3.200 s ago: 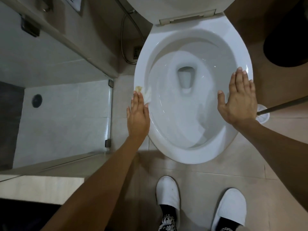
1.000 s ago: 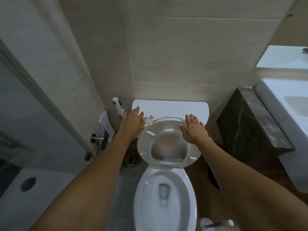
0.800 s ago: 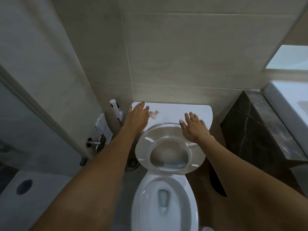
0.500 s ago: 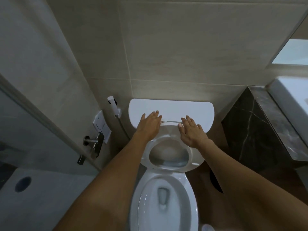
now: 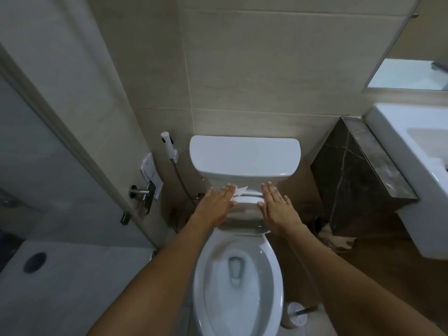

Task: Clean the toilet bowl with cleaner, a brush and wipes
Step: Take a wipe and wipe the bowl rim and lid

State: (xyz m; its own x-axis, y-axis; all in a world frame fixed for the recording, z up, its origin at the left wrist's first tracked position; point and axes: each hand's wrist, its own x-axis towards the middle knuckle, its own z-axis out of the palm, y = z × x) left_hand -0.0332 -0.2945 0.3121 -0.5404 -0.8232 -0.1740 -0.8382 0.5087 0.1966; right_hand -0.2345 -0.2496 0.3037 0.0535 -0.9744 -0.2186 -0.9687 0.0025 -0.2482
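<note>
The white toilet bowl (image 5: pixel 274 275) stands open below me, with water in its bottom. Its raised seat (image 5: pixel 247 202) leans toward the cistern (image 5: pixel 244 156). My left hand (image 5: pixel 214 207) lies flat on the seat's left side with straight fingers and presses a white wipe (image 5: pixel 240 190) against its top edge. My right hand (image 5: pixel 276 209) lies flat on the seat's right side, fingers straight. A toilet brush (image 5: pixel 297 314) sits in its white holder on the floor at the bowl's right.
A bidet sprayer (image 5: pixel 168 146) and hose hang on the wall left of the cistern. A glass shower door with a metal handle (image 5: pixel 141 191) is at left. A dark marble block (image 5: pixel 358 185) and white sink (image 5: pixel 417 170) stand at right, a bin (image 5: pixel 337 238) below.
Both hands have come from the bowl rim up to the raised seat. The left hand with the wipe slid from the cistern's left corner to the seat's top edge.
</note>
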